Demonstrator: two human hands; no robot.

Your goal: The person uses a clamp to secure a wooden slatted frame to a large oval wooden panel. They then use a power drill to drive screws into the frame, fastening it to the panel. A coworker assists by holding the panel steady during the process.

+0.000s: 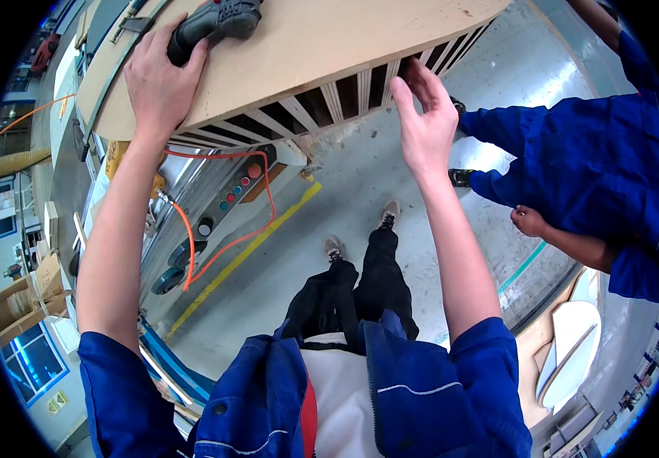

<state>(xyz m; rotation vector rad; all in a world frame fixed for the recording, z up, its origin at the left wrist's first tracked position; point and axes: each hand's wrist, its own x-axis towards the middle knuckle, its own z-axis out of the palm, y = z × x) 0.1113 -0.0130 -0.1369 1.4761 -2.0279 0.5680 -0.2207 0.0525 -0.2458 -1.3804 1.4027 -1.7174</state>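
A tan board with a rounded edge lies in front of me. Beneath its edge runs a row of pale upright slats with dark gaps between them. On the board's left part rests a black power tool with small red details; its exact kind is unclear. My left hand is closed round the tool's near end, thumb on one side and fingers on the other. At the slatted edge, further right, my right hand is open, thumb apart from the fingers. Its fingertips are close to the slats; whether they touch is unclear.
A clamp-like metal bar crosses the board's left end. Below hangs an orange hose, beside a machine panel with coloured buttons. A co-worker in blue stands at the right. White cut panels lie at lower right.
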